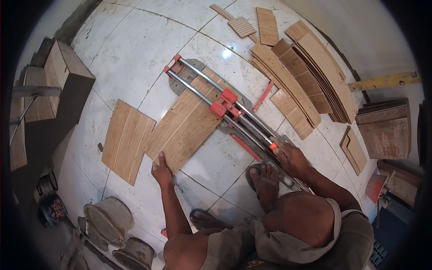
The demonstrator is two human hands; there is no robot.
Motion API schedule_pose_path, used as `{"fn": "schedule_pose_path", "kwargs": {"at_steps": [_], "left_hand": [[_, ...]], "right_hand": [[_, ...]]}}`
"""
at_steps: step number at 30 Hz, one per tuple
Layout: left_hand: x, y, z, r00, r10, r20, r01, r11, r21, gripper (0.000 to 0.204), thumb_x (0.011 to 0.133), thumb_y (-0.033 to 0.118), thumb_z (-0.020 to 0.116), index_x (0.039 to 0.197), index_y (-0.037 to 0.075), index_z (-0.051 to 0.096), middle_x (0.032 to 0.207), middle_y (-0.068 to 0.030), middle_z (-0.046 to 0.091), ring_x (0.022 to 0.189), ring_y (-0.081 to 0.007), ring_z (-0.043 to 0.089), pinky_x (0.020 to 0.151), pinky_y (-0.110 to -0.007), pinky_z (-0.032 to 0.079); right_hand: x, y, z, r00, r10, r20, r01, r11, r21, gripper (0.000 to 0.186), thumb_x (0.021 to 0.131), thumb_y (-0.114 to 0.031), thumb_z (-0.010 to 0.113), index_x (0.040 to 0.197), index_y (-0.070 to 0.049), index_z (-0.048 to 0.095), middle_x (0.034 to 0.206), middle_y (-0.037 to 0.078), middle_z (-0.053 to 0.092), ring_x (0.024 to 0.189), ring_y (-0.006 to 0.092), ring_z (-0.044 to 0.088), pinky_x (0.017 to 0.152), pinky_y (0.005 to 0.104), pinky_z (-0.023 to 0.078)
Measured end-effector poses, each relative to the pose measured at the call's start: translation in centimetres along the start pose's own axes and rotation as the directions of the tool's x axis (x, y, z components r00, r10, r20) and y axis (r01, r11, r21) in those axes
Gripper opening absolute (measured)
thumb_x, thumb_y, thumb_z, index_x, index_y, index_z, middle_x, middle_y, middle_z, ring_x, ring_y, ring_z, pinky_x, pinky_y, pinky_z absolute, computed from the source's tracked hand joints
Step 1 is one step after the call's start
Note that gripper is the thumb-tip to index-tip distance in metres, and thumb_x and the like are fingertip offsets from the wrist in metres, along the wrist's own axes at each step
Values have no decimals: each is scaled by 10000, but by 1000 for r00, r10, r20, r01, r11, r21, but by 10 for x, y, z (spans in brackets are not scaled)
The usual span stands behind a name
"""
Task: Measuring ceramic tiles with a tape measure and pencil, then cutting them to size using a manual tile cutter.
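Note:
A manual tile cutter (228,102) with two steel rails and a red carriage lies slantwise on the floor. Under its rails rests a wood-pattern tile (189,123) with pale stripes. My left hand (162,172) grips that tile's near left corner, thumb on top and fingers mostly hidden beneath. At the cutter's near end, my right hand (291,157) is closed round the lever handle, next to an orange bit (273,146). Another wood-pattern tile (127,141) lies to the left, meeting or slightly under the first; I cannot tell which.
Stacked tiles and cut pieces (310,74) lie at the far right, near a yellow level (384,81). Brown tiles (384,128) lean by the right wall. Cement-stained buckets (108,220) stand lower left. A tiled step (67,74) is at left. My sandalled feet (266,184) are beside the cutter.

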State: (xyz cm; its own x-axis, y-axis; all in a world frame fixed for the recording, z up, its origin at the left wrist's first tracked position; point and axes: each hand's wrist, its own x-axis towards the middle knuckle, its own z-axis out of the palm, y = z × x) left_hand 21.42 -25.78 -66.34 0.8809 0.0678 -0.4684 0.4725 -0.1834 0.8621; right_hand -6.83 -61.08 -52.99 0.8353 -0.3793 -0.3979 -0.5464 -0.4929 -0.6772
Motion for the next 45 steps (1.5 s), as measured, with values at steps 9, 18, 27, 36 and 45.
{"fn": "schedule_pose_path", "kwargs": {"at_steps": [9,18,27,36,45], "left_hand": [[-5,7,2,1000,27,4,-27,999,-37,459,994,277,738,1255,-83,625,1175,-144,717,1024,-178,670,911,-301,529],[-2,4,1,1000,-3,7,3,997,-76,481,981,287,754,1275,-73,631,1189,-138,713,1038,-178,663,937,-301,515],[-4,-2,5,999,44,-33,-47,994,-94,480,977,291,761,1246,-81,618,1158,-137,712,1015,-171,652,937,-302,509],[-7,-3,8,998,53,-42,-59,989,-134,421,988,280,746,1197,-66,629,1117,-133,716,970,-171,655,910,-305,517],[-11,6,10,997,61,-57,-64,997,-50,404,996,277,735,1187,-66,639,1109,-135,723,962,-173,666,892,-303,525]], "right_hand": [[0,-2,3,1000,-9,-21,10,1000,12,470,1102,-274,446,1462,21,515,1348,304,619,1285,433,596,1088,432,459],[1,1,4,1000,9,-16,-8,999,47,438,1079,-232,472,1419,32,556,1370,289,616,1310,413,587,1113,434,451],[2,3,5,999,-42,-30,43,999,27,484,1096,-268,451,1439,65,523,1330,325,625,1296,429,599,1106,424,440],[1,-4,4,1000,-14,-25,14,1000,6,454,1096,-250,460,1408,68,551,1357,321,610,1315,443,577,1127,438,435],[1,1,8,998,-41,-50,41,999,7,458,1092,-248,470,1409,71,552,1347,323,617,1312,442,582,1117,434,448]]}}
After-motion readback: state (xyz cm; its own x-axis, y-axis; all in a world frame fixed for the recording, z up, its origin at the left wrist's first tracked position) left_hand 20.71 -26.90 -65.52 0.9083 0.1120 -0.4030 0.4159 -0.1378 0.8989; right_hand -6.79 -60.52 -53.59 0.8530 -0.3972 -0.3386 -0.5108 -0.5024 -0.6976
